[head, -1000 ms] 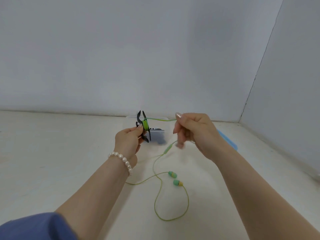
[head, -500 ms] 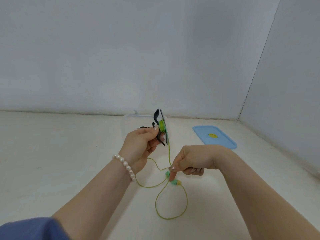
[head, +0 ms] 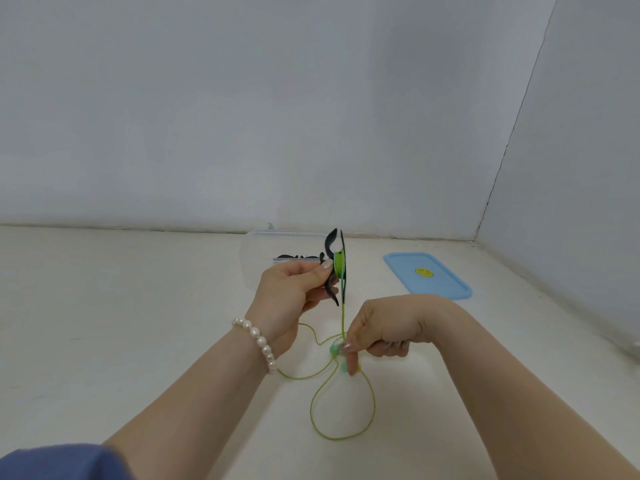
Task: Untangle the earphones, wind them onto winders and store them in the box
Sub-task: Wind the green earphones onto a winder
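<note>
left hand gripping winder, right hand pinching cord

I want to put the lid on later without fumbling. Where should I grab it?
The blue lid lies flat on the table, right of the clear box. Probably pinch its near long edge from above, thumb under the rim; the flat top offers no handle.

black winder upright, partly wound with green earphone cable; remainder loops on table; clear box behind.
</note>
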